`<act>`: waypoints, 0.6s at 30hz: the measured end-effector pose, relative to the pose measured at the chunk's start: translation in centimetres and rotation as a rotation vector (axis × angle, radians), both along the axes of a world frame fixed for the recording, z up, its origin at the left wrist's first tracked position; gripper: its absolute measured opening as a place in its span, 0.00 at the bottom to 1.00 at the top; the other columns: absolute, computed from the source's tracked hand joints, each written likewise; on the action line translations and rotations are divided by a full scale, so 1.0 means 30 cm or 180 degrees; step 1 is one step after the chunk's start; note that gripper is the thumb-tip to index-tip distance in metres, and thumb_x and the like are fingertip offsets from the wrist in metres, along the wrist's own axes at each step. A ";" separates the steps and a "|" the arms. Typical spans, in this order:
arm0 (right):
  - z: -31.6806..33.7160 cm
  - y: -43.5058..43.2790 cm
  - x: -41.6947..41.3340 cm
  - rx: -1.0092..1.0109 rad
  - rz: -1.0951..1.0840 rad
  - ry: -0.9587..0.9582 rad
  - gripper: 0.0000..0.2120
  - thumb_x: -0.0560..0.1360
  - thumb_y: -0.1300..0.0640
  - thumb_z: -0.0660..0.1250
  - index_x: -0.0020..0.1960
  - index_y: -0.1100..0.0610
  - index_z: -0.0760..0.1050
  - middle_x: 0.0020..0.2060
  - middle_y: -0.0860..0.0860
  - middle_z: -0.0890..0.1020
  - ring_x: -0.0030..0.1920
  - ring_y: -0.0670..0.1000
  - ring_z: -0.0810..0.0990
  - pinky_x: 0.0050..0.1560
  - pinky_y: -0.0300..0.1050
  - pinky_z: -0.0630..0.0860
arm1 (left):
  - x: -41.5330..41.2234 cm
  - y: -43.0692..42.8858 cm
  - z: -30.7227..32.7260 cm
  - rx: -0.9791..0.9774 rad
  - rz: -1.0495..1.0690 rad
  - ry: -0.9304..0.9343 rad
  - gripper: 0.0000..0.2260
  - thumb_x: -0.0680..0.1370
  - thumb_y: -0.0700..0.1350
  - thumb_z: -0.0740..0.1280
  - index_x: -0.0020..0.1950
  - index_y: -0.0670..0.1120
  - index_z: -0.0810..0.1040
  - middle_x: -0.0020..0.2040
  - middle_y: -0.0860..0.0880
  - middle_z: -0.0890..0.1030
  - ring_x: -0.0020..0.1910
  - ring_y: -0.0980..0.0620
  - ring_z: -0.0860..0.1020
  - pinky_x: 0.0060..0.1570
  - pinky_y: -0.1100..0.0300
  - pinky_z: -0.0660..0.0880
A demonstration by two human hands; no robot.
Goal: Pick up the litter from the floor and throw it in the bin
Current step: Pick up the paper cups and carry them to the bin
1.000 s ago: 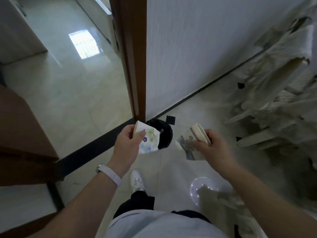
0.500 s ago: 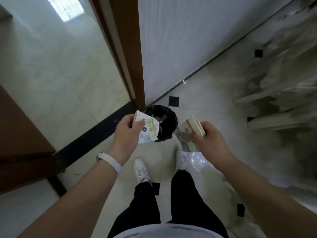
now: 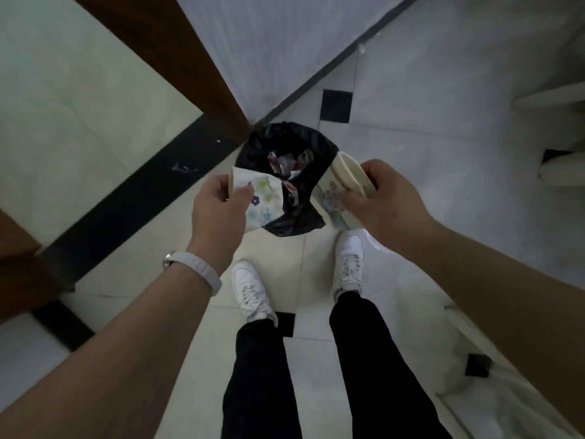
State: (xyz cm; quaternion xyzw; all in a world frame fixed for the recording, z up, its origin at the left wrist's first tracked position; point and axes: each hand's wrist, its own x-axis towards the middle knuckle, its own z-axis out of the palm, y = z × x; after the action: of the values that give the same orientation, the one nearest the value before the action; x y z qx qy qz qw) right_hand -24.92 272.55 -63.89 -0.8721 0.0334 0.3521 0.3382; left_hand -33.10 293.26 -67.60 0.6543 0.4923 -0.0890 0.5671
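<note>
Nearest the camera, two legs in black trousers (image 3: 262, 375) are seen from above, ending in white trainers (image 3: 252, 291) planted on pale floor tiles (image 3: 443, 172), one small black inset tile lying between the feet. Both bare forearms are stretched forward. A white wristband (image 3: 199, 270) is worn on the left wrist. The left hand (image 3: 218, 210) is closed around a flattened paper cup with a flower print (image 3: 262, 198), which is pinched near its rim between thumb and fingers. The right hand (image 3: 389, 204) is wrapped around a second paper cup with a patterned side (image 3: 335, 198), tilted so that its pale rim faces up and to the left. Both cups are held above and just in front of the bin (image 3: 285, 185), one at each side of its opening. The bin is lined with a black bag (image 3: 291, 223), and crumpled wrappers (image 3: 285, 166) can be made out inside it. The bin is set on the floor at the foot of a brown door frame (image 3: 177, 55), beside a ribbed white wall (image 3: 269, 36) with a dark skirting line. A black floor strip (image 3: 133, 201) runs off to the left.
</note>
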 end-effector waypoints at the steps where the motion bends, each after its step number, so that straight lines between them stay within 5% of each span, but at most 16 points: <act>1: -0.070 0.004 0.015 -0.0007 0.0031 -0.0009 0.07 0.75 0.53 0.67 0.52 0.50 0.72 0.42 0.45 0.78 0.40 0.44 0.76 0.36 0.40 0.72 | 0.014 -0.008 -0.078 0.0003 -0.0017 0.0054 0.03 0.78 0.43 0.69 0.47 0.52 0.78 0.45 0.52 0.83 0.45 0.52 0.83 0.48 0.49 0.83; 7: -0.462 0.046 0.066 -0.0007 0.0178 0.0024 0.09 0.75 0.52 0.67 0.53 0.51 0.70 0.43 0.46 0.77 0.41 0.45 0.76 0.40 0.42 0.74 | 0.069 -0.010 -0.464 0.0100 -0.0331 0.0359 0.03 0.77 0.46 0.68 0.47 0.54 0.77 0.47 0.52 0.83 0.48 0.47 0.82 0.51 0.44 0.81; 13: -0.753 0.090 0.079 -0.0264 0.0638 -0.0189 0.11 0.76 0.50 0.65 0.53 0.53 0.69 0.36 0.44 0.73 0.35 0.43 0.72 0.31 0.38 0.65 | 0.085 0.004 -0.712 0.0312 -0.0834 0.0529 0.08 0.78 0.48 0.66 0.56 0.52 0.75 0.46 0.54 0.78 0.40 0.56 0.76 0.34 0.62 0.71; 18: -0.850 0.098 0.076 -0.0270 0.0996 -0.0307 0.19 0.75 0.50 0.68 0.62 0.56 0.69 0.49 0.51 0.78 0.45 0.52 0.77 0.40 0.43 0.70 | 0.089 -0.020 -0.782 0.0241 -0.0979 0.0374 0.13 0.77 0.46 0.68 0.60 0.55 0.73 0.49 0.60 0.77 0.46 0.61 0.77 0.40 0.69 0.73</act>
State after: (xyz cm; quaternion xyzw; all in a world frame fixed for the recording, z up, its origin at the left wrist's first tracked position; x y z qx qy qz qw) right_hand -22.66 275.50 -89.39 -0.8961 -0.1041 0.3565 0.2433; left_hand -30.42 292.68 -91.07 0.7365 0.4216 -0.1942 0.4921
